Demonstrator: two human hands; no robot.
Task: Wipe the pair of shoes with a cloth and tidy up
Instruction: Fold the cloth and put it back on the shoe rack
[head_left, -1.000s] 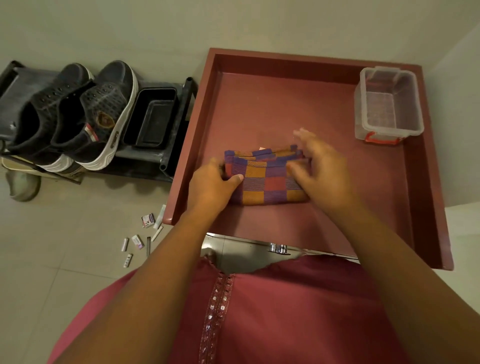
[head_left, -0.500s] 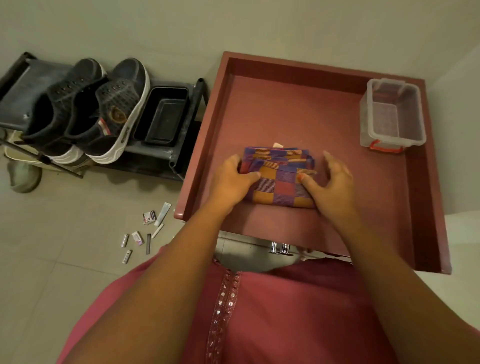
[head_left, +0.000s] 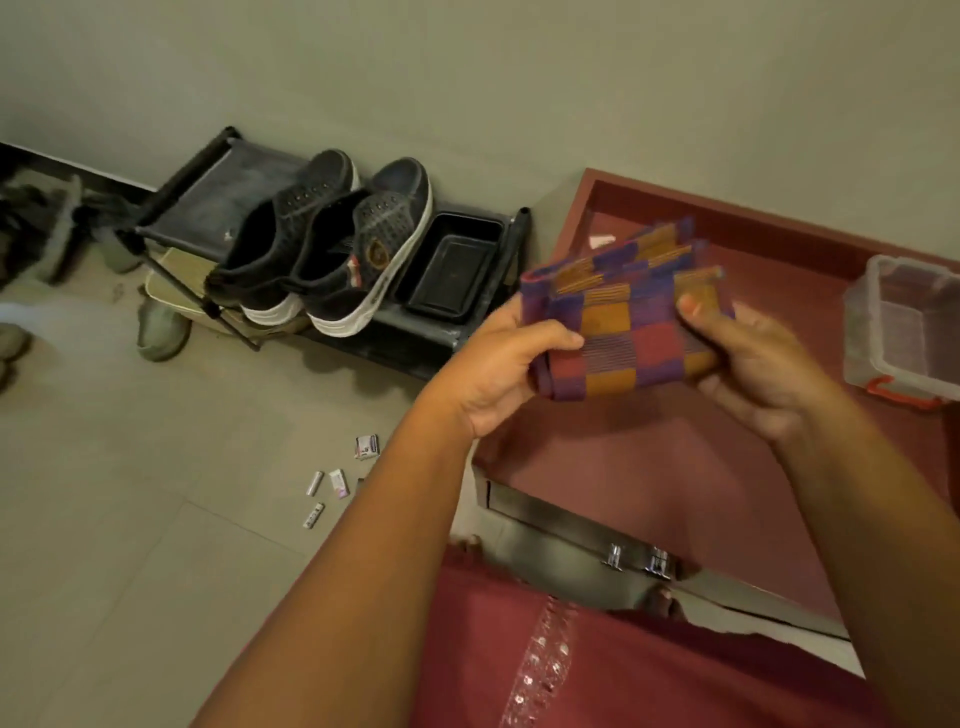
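Shoes (head_left: 322, 244), a pair of dark perforated slip-ons with white soles, are sitting side by side on the top tier of a low black metal-framed rack (head_left: 208, 202), which is standing against the wall to the left of the large red-brown wooden tray-like drawer (head_left: 670, 457); the drawer is serving as the landmark for everything else. Left of the drawer's near corner, the pale tiled floor (head_left: 130, 519) is stretching out below the rack. On the rack, between the shoes and the drawer's left wall, a black rectangular plastic tray (head_left: 454, 267) is lying flat. Inside the drawer, at its far right corner, a clear plastic storage box with red clips (head_left: 904, 322) is standing upright. Above the drawer's left half, clear of its floor, a folded checked cloth in purple, orange and red (head_left: 623, 322) is being held up. The left hand (head_left: 498, 364) is grasping the cloth's left edge, thumb on top and fingers beneath. The right hand (head_left: 763, 364) is gripping the cloth's right edge, thumb pressing on the upper face. On the floor just left of the drawer's near-left corner, several small batteries and little printed packets (head_left: 337, 480) are lying scattered, apart from one another.
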